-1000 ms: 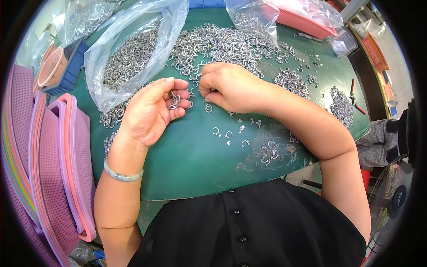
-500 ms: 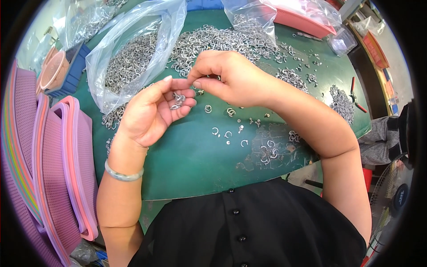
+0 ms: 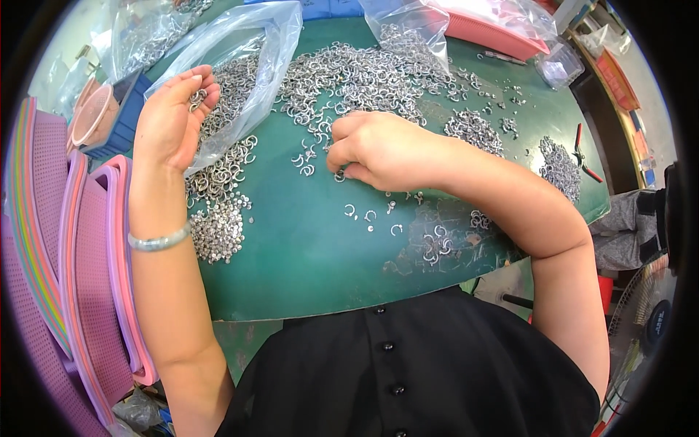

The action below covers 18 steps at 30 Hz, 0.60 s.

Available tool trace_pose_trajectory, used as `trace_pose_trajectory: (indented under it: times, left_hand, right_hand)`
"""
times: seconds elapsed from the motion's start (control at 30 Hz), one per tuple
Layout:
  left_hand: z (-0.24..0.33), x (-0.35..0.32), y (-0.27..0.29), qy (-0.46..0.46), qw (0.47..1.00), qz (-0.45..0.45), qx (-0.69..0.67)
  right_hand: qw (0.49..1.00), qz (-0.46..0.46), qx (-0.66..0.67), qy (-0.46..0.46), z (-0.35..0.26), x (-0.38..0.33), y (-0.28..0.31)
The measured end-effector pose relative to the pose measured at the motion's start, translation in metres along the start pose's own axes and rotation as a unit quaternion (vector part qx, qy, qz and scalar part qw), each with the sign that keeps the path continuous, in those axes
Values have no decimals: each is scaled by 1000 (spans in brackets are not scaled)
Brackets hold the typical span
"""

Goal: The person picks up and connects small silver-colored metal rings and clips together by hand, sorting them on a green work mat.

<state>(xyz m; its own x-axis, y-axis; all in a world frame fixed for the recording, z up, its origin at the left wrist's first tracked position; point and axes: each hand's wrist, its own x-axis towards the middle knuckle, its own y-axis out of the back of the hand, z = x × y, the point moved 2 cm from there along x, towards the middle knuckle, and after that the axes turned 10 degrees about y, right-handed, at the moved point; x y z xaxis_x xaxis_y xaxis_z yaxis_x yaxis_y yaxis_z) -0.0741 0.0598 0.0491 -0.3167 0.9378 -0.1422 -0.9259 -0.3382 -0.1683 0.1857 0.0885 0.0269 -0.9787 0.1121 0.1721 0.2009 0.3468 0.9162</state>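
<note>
My left hand (image 3: pixel 175 124) is raised over the open mouth of a clear plastic bag (image 3: pixel 280 69) filled with small silver rings. Its fingers curl around a few open metal rings (image 3: pixel 196 100). On the green table (image 3: pixel 291 255), my right hand (image 3: pixel 375 149) is lowered with thumb and index finger pinched at a small metal ring (image 3: pixel 339 175); the other fingers partly hide the spot. A large pile of silver rings (image 3: pixel 357 73) spreads beyond that hand. Several loose C-shaped rings (image 3: pixel 397 230) lie nearer to me.
A heap of tiny round silver pieces (image 3: pixel 218 229) lies below the bag. Purple and pink perforated baskets (image 3: pixel 91 247) stack at the left, near a blue crate (image 3: pixel 125 113). Red-handled pliers (image 3: pixel 580 156) rest at the right edge. A pink tray (image 3: pixel 495 36) stands at the back.
My left hand has moved left and up, away from my right, to the bag, uncovering the heap of tiny pieces. My right hand has come down to a ring on the table.
</note>
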Motion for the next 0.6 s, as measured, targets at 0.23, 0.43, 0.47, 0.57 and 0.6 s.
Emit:
trace_pose_trajectory:
  times: [0.23,0.43,0.47,0.57,0.6]
  left_hand:
    - [-9,4,-7,-60,958,79,269]
    - [-18,-36,-31,-255,865,88,423]
    - [-22,-43,-35,-244,879,70,404]
    - [-30,-62,-46,-122,898,0,422]
    - [-34,-66,-46,-134,883,-18,450]
  right_hand:
    - [999,-31,-5,-33,2,0,3]
    - [999,20,-40,4,-4,8,8]
    - [999,20,-40,5,-5,11,5]
    - [999,-13,-50,6,-5,14,-3]
    - [999,-21,-43,23,-5,13,-4]
